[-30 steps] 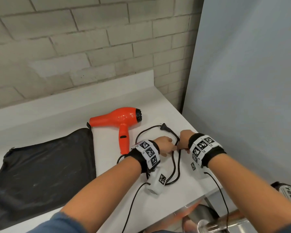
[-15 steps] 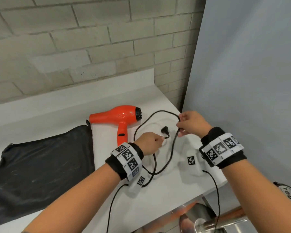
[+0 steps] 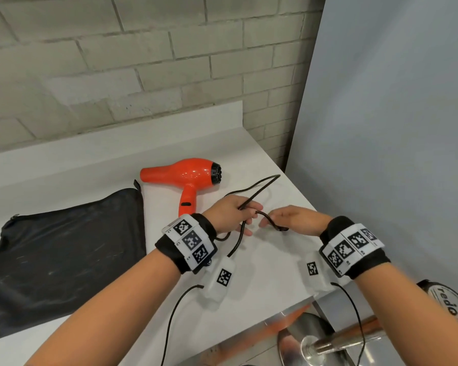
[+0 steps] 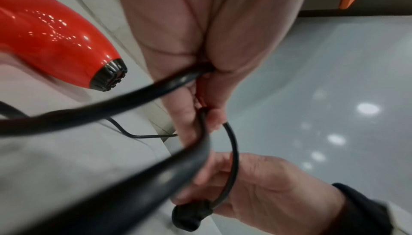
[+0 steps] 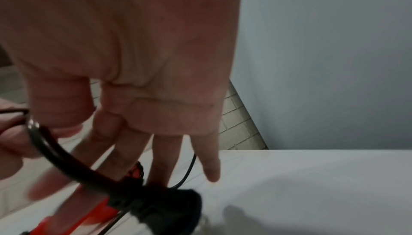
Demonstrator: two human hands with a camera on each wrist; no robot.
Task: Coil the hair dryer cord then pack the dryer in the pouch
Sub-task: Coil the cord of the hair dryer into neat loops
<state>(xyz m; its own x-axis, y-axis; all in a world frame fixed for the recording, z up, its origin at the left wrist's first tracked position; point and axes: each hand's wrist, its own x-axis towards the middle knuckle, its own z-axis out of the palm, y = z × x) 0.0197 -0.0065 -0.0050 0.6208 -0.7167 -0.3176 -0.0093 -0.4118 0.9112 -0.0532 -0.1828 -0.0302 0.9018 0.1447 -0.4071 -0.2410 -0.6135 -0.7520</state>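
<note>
The red hair dryer (image 3: 188,175) lies on the white counter (image 3: 90,167), nozzle to the left. Its black cord (image 3: 259,186) loops out to the right and back into my left hand (image 3: 230,215), which grips several strands together. In the left wrist view the cord (image 4: 100,108) passes through the curled fingers (image 4: 189,126). My right hand (image 3: 294,219) hovers just right of the left, fingers straight (image 5: 207,164). The plug (image 5: 160,209) hangs on its palm side, also seen as the plug (image 4: 189,216). The black pouch (image 3: 64,249) lies flat at the left.
A grey panel (image 3: 394,128) walls off the counter's right side, and a brick wall (image 3: 117,62) stands behind. The counter's front edge is close under my wrists, with a chrome stool base (image 3: 312,344) below it. Thin sensor wires hang from both wristbands.
My right hand has come down from the far loop to beside the left hand. The left hand has gathered another strand, and the plug end now sits under the right palm.
</note>
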